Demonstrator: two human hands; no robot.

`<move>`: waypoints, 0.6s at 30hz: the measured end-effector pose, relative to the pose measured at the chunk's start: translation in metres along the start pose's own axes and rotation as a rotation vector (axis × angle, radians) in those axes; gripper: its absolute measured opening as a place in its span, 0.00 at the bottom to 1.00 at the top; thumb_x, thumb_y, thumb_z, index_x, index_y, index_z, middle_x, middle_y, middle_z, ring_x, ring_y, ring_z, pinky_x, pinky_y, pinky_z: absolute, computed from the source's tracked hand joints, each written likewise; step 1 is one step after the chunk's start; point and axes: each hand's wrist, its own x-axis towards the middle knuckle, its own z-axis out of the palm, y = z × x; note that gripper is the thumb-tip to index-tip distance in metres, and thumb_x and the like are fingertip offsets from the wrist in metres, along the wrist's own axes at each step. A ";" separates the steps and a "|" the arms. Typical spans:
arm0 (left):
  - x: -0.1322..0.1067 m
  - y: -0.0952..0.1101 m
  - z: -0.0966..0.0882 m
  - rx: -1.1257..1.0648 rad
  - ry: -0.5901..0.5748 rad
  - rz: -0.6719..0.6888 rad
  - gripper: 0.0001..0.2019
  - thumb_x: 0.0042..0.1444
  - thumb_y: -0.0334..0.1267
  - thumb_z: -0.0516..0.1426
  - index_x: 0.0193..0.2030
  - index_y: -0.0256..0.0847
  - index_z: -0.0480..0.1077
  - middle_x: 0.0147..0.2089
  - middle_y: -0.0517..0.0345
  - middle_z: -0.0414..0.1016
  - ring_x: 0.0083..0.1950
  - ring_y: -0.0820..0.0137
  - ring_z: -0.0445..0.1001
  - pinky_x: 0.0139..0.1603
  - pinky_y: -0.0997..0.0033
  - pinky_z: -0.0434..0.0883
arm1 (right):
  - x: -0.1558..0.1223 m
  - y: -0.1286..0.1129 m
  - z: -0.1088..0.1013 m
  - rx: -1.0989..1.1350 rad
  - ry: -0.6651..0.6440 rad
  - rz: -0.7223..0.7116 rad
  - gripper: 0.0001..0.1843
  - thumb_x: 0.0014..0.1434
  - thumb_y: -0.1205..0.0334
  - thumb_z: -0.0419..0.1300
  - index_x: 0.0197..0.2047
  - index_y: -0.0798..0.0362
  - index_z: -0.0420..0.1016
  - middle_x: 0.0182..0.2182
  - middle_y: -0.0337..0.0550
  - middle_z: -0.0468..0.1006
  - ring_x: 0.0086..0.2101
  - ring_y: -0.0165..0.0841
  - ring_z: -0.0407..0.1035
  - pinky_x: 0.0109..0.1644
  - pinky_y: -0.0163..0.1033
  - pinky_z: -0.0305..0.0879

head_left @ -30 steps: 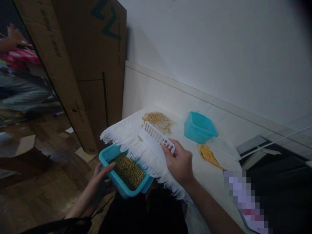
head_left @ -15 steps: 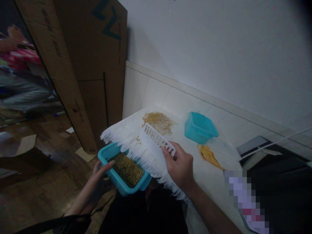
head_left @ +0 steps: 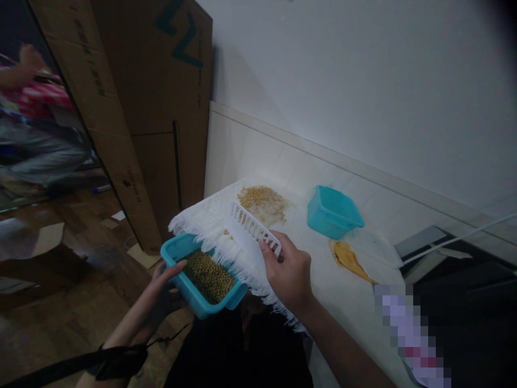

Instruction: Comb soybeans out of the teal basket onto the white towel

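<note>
My left hand [head_left: 163, 288] grips the near left side of a turquoise plastic bin [head_left: 202, 310], its thumb over the rim. Greenish beans [head_left: 208, 275] lie inside, and the fringed edge of a white tablecloth [head_left: 197, 218] hangs over the bin's far side. In my right hand [head_left: 288, 269] is a white plastic piece with a slotted edge [head_left: 252, 226], like a small basket or tray, held tilted low over the cloth. A few pale beans lie beside it near the table edge. Farther back, a heap of yellowish beans [head_left: 262, 199] is spread on the cloth.
A second turquoise bin [head_left: 335, 213] stands on the table near the wall, with a yellow crumpled item [head_left: 349, 261] in front of it. A tall cardboard box [head_left: 161, 118] rises at the left. Beyond it sits another person [head_left: 36, 102]. Dark equipment [head_left: 464, 307] lies at the right.
My right hand has moved the white slotted piece left and slightly toward the table's edge. The bin in my left hand has shifted slightly left and up in view.
</note>
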 end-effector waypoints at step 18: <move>0.004 0.008 -0.003 0.022 0.040 -0.036 0.42 0.59 0.53 0.77 0.76 0.56 0.67 0.52 0.48 0.83 0.40 0.53 0.89 0.39 0.52 0.88 | -0.001 0.007 -0.011 -0.048 0.119 -0.011 0.15 0.75 0.52 0.65 0.50 0.51 0.91 0.33 0.47 0.93 0.27 0.40 0.87 0.31 0.36 0.81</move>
